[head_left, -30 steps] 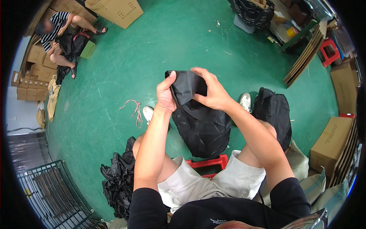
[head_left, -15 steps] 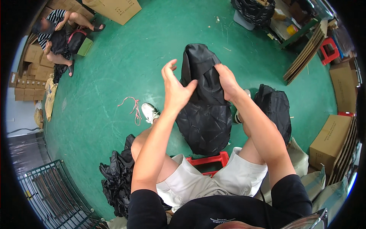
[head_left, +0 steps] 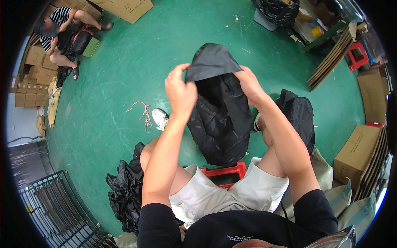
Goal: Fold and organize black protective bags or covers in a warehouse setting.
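We had the black fabric bag (head_left: pixel 219 111) up in front of us, near the middle of the view, over our knees and the red stool (head_left: pixel 225 171). Our left hand (head_left: pixel 180 91) was closed, pinching the bag's top edge at 10 o'clock of it; our right hand (head_left: pixel 249 84) was closed on the edge at 2 o'clock. Between the 2 grips the top flap (head_left: pixel 211 62) stood up in a peak, so we judged the step to be opening or turning out the mouth. The next move, as we judged it, called for keeping both pinches firm while drawing the edges apart, since the thin cloth could slip.

We could not tell what, if anything, was in the bag. A second black bag (head_left: pixel 300 115) lay at 3 o'clock, black bags (head_left: pixel 126 194) were heaped at 8 o'clock, and a closed cardboard box (head_left: pixel 355 151) sat at 4 o'clock, contents hidden.
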A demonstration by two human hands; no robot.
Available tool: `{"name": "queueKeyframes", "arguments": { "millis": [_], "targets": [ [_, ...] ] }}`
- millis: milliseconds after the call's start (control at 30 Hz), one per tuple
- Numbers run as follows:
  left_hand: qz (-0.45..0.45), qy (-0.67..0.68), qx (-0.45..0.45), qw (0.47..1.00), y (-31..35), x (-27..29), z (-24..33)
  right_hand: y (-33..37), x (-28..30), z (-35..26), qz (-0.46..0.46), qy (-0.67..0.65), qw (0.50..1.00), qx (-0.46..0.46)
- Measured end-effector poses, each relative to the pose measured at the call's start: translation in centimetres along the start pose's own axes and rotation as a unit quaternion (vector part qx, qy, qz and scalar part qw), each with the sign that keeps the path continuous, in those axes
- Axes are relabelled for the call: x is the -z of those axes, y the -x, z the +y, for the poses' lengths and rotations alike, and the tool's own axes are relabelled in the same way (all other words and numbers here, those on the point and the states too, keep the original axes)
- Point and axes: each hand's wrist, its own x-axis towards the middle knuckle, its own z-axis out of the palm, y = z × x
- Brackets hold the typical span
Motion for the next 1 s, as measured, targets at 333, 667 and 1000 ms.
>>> {"name": "queueKeyframes", "arguments": {
  "millis": [333, 667, 1000],
  "targets": [
    [-0.264, 0.475, 0.291, 0.788, -2.3, 4.1, -0.8, -0.9, 3.9, -0.3, 0.099, 0.474, 0.848, 0.216],
    [-0.297, 0.674, 0.453, 0.502, -1.7, 5.1, -1.3, 2.0, 3.2, -1.3, -0.197, -0.126, 0.972, 0.017],
    [-0.22, 0.69, 0.418, 0.547, -1.0, 2.6, 0.0, 1.0, 4.9, 0.1, -0.213, -0.392, 0.895, 0.017]
  ]
}}
